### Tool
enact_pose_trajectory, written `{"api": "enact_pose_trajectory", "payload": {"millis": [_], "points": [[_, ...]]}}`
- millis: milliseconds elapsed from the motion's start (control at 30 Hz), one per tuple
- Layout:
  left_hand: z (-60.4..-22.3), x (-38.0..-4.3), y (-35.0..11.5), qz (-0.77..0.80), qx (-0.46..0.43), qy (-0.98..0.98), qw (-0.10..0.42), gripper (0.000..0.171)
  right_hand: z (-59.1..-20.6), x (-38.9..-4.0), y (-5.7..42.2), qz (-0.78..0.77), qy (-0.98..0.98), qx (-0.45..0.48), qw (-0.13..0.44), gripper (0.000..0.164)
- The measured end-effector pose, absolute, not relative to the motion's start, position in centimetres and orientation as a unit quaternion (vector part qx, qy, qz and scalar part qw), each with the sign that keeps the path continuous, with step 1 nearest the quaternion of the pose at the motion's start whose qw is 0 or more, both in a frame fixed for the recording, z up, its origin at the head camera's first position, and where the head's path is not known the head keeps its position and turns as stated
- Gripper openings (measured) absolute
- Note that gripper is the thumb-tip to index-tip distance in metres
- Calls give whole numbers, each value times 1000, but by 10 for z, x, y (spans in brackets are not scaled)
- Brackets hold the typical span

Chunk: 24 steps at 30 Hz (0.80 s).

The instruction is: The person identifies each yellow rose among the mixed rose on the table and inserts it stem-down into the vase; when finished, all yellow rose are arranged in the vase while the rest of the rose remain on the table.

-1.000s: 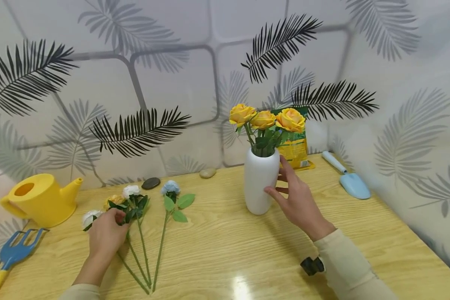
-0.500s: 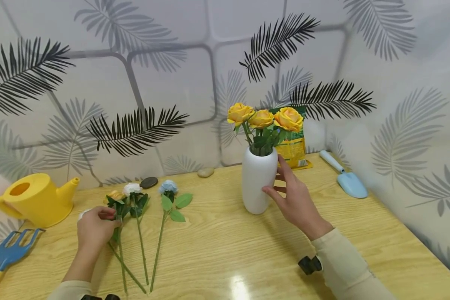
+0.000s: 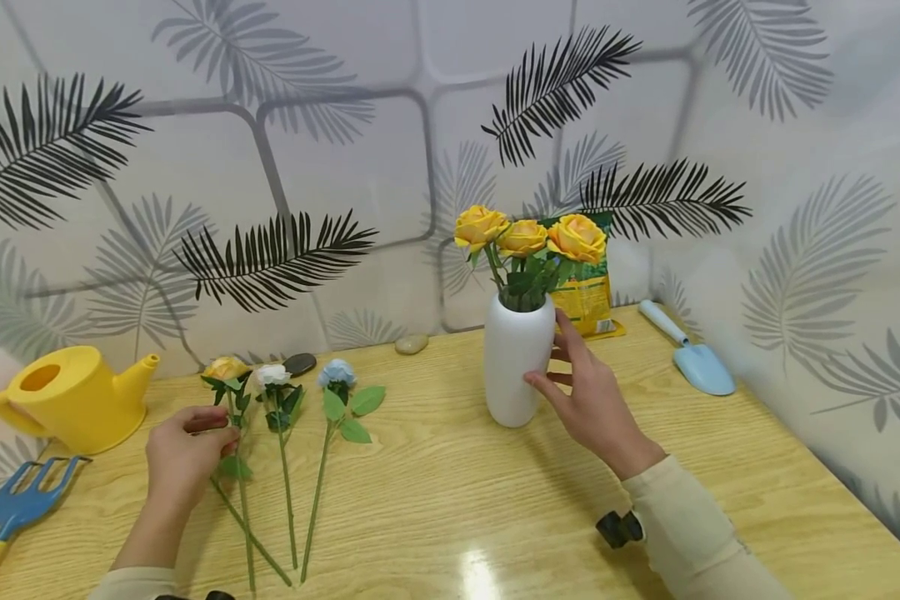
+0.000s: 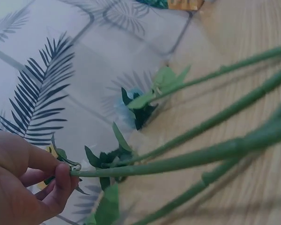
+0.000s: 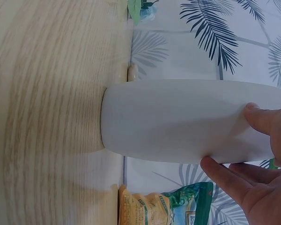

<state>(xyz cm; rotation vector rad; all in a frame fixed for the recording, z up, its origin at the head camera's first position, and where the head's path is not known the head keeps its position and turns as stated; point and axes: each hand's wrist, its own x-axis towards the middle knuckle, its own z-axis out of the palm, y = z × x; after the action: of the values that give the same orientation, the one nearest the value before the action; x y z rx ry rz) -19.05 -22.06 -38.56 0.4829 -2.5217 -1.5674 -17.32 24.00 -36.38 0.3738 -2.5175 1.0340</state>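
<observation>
In the head view my left hand [image 3: 183, 458] pinches the stem of a yellow rose [image 3: 226, 369] at the table's left. The left wrist view shows thumb and fingertips [image 4: 62, 176] on that green stem [image 4: 178, 165]. Beside it lie a white rose [image 3: 273, 377] and a light blue flower [image 3: 337, 373]. Another stem [image 3: 258, 546] crosses under the yellow rose's stem; its bloom is hidden by the hand. My right hand [image 3: 596, 404] holds the side of an upright white vase [image 3: 517, 367], thumb in front, fingers behind. Several yellow roses [image 3: 523, 238] stand in the vase.
A yellow watering can [image 3: 82, 404] and a blue hand fork [image 3: 30, 500] are at the left. Dark and pale stones [image 3: 412, 344] lie along the wall. Behind the vase stands a yellow-green packet [image 3: 588, 300]; a light blue trowel [image 3: 701, 367] lies at the right.
My left hand has moved slightly left, and the yellow rose has come apart from the bunch, its stem now straighter. The white bloom at far left has gone out of sight. The right hand stays on the vase.
</observation>
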Motion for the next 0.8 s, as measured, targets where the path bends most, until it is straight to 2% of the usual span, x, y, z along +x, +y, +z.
{"api": "enact_pose_trajectory", "payload": {"millis": [400,567,800], "points": [[-350,-182,-194,-547,94,-827,86,38,-366,-173,241,374,-897,133,197,91],[-329,-176,-162,-542,24,-833,110,32,-366,-173,241,373,-896,136,200,90],[-296,-175,-103,-612,-71,-776,134,27,-364,-174,239,371,-895,140,204,91]]}}
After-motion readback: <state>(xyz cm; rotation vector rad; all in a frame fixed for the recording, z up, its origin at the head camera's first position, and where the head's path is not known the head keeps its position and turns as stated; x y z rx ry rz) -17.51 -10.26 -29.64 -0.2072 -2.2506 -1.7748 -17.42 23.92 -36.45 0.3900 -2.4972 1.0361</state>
